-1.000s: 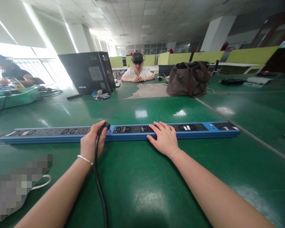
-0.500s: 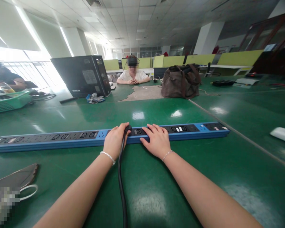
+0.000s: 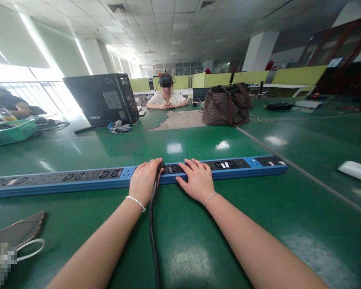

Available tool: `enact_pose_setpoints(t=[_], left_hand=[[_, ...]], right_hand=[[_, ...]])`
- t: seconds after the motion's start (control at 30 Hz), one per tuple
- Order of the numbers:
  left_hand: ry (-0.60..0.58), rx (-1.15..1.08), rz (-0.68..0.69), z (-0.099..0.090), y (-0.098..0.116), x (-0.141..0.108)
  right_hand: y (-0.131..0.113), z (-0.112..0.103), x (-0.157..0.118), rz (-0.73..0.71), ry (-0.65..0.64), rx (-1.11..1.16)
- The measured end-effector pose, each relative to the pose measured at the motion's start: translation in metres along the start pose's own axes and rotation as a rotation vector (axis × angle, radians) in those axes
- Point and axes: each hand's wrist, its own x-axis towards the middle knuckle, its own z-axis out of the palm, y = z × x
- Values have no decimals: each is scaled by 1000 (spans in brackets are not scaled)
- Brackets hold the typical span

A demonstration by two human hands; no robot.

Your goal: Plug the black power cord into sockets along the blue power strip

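Note:
A long blue power strip (image 3: 243, 173) with black sockets lies across the green table. My left hand (image 3: 143, 182) is closed on a black power plug (image 3: 161, 165) at the strip's middle, just right of a blue socket section. Whether the plug is fully seated in a socket is hidden by my fingers. From the plug a thick black cable (image 3: 153, 228) runs toward me, down past the lower edge of the view. My right hand (image 3: 197, 179) rests open on the strip, fingers spread over its top, with one socket (image 3: 173, 168) showing between the two hands.
A phone (image 3: 21, 230) lies near left on the table (image 3: 108, 224). Farther back are a black computer case (image 3: 105, 100), gloves (image 3: 119, 127), a green basket (image 3: 12, 134) and a brown bag (image 3: 225, 106). A person (image 3: 166, 96) sits opposite; another sits far left. A white object (image 3: 356, 172) lies right.
The view has shifted slightly, so everything sits a little lower and further left. Both hands keep their places on the strip, and the left still grips the plug.

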Motion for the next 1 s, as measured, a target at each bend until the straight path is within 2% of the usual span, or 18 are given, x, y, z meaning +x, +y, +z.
enact_pose_setpoints(t=[0.13,0.27,0.4,0.63,1.0], left_hand=[[38,-1,75,2,1,0],[47,-12,94,4,2,-1],[36,-26,65,5,3,-1],[5,-59,-77,8,-9,-1],[33,-33,3,7,-13,-3]], right_hand=[[0,1,0,0,10,4],[0,2,-1,1,14,6],[0,2,0,3,7,2],[1,1,1,4,-2,-9],[0,-1,0,3,-7,-3]])
